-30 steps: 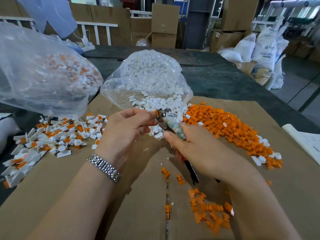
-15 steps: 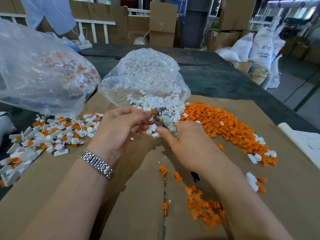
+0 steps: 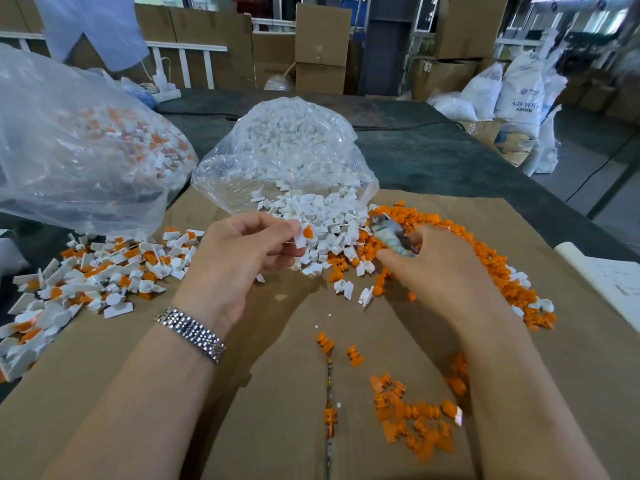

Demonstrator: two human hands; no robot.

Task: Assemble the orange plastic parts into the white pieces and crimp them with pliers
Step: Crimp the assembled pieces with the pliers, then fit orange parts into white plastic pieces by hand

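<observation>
Orange-and-white piece (image 3: 304, 236) pinched at fingertips of left hand (image 3: 242, 261), just above white pile (image 3: 322, 220) at 12 o'clock. Pliers (image 3: 393, 235) blurred, handles mostly hidden in right hand (image 3: 436, 268), fingers curled round them; jaw state unclear. Orange heap (image 3: 485, 258) at 2 o'clock partly covered by wrist. Finished pcs (image 3: 93, 271) at 9, cut off at frame edge.

It was a warehouse or factory packing floor: behind the cardboard-covered worktable (image 3: 571, 358) stood stacked cartons (image 3: 320, 46), and right of those, white resin sacks (image 3: 523, 95).
</observation>
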